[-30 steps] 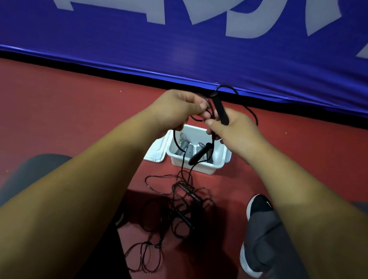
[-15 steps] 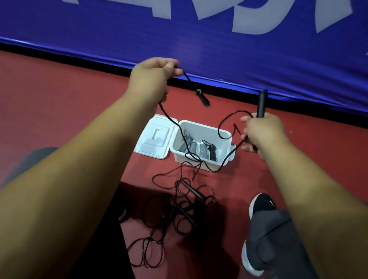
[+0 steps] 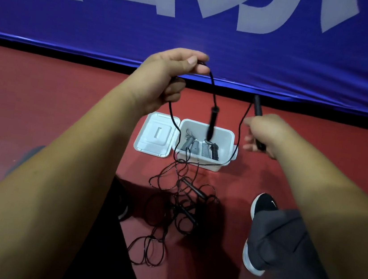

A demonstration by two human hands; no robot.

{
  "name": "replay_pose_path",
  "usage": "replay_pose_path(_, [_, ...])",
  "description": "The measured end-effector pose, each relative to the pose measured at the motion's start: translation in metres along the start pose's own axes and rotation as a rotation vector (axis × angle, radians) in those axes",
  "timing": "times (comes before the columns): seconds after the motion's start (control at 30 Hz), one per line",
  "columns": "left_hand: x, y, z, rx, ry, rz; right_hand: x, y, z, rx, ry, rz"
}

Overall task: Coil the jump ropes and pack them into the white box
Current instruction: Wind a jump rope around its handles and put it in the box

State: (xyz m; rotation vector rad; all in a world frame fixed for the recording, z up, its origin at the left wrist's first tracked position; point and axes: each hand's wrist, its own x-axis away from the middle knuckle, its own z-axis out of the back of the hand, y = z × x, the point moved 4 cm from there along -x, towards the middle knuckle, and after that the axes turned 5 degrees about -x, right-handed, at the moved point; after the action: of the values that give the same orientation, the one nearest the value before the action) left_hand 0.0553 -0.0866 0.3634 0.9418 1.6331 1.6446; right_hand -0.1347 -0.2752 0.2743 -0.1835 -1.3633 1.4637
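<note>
My left hand (image 3: 166, 80) is raised and pinches the thin black cord of a jump rope (image 3: 212, 82). One black handle (image 3: 211, 122) dangles from that cord above the white box (image 3: 229, 137). My right hand (image 3: 266, 135) grips the rope's other black handle (image 3: 258, 107), held upright to the right of the box. The cord sags between both hands across the box's front wall. Inside the box lie grey and black coiled ropes (image 3: 203, 147). Tangled black ropes (image 3: 182, 200) with handles lie on the red floor in front of the box.
The box's white lid (image 3: 156, 134) lies open to its left. A blue banner (image 3: 193, 23) runs along the back of the red floor. My black shoe (image 3: 263, 206) and grey trouser leg are to the right of the tangle.
The dangling handle has swung down from beside my left hand to over the box. My right hand has moved lower and slightly right. The cord between my hands hangs longer.
</note>
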Motion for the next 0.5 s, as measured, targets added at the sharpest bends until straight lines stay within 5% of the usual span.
replay_pose_path(0.13, [0.002, -0.002, -0.004, -0.038, -0.061, -0.012, 0.022, -0.018, -0.018, -0.153, -0.315, 0.169])
replay_pose_path(0.3, [-0.003, -0.008, 0.007, -0.010, 0.093, -0.006, 0.058, -0.007, -0.039, -0.185, -0.854, -0.040])
replay_pose_path(0.5, [-0.006, -0.013, 0.025, -0.201, 0.205, -0.046, 0.067, -0.010, -0.037, -0.319, -0.894, -0.029])
